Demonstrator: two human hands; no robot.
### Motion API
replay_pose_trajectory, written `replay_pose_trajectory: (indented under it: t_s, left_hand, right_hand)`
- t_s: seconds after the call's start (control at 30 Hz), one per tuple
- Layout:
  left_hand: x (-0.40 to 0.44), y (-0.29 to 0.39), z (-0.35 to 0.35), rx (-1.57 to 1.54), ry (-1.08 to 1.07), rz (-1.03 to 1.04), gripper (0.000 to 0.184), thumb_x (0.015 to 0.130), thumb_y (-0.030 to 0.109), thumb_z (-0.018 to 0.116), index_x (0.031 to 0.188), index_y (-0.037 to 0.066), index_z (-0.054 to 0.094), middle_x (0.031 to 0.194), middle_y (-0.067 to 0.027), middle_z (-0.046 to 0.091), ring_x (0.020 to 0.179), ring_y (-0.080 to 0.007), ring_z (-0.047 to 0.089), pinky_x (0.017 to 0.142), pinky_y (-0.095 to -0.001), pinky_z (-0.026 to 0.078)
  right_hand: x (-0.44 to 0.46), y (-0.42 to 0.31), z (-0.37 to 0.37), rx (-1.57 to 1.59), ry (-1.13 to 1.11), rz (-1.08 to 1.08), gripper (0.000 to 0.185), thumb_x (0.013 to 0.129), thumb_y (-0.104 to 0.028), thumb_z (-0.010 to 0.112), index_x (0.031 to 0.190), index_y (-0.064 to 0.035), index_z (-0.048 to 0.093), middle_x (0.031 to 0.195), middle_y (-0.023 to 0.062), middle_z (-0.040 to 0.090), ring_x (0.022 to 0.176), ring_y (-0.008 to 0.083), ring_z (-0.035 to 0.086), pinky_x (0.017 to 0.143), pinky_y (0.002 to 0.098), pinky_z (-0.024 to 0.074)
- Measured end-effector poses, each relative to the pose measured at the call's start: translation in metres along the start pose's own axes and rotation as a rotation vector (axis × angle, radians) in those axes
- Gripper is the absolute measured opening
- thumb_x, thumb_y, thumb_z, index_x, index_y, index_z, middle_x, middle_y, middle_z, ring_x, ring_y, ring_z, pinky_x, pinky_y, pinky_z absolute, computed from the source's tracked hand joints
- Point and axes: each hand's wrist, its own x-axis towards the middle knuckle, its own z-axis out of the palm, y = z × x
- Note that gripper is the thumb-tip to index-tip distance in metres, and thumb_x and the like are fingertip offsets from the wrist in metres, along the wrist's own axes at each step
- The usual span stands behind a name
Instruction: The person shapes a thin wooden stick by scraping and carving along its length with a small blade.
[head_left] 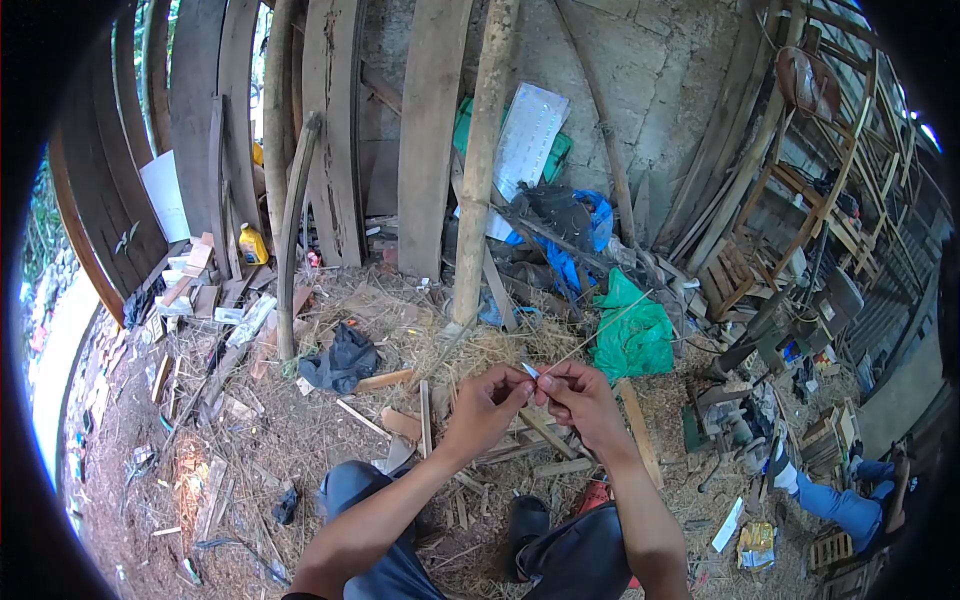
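My left hand (487,408) and my right hand (588,403) meet in front of me, above my knees, fingers pinched close together. Between the fingertips shows a small, pale, pointed blade (530,370), whose lower end goes into the right fingers. A long thin strip (602,329), like a sliver of cane or wood, runs from the right fingers up to the right. Its near end is hidden among the fingertips. What exactly the left fingers pinch is covered by them.
Wood scraps and shavings litter the ground. A green plastic bag (632,325) and a black bag (341,358) lie ahead. A wooden post (483,170) stands before the wall. At lower right, another person's jeans-clad leg (845,512) shows.
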Motion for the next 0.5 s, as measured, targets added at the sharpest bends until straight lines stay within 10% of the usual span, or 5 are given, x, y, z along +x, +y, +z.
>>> replay_pose_trajectory:
  t_s: [0.5]
  left_hand:
    - [-0.006,-0.005,-0.005,0.022,0.036,-0.058,0.012,0.088,0.009,0.061,0.09,-0.003,0.062,0.072,-0.0007,0.061,0.066,-0.0037,0.052,0.059,-0.0217,0.042]
  right_hand:
    - [0.014,0.001,-0.054,0.05,0.327,-0.085,0.015,0.092,-0.015,0.059,0.097,-0.0021,0.063,0.073,-0.003,0.057,0.051,0.002,0.039,0.044,0.0173,0.0293]
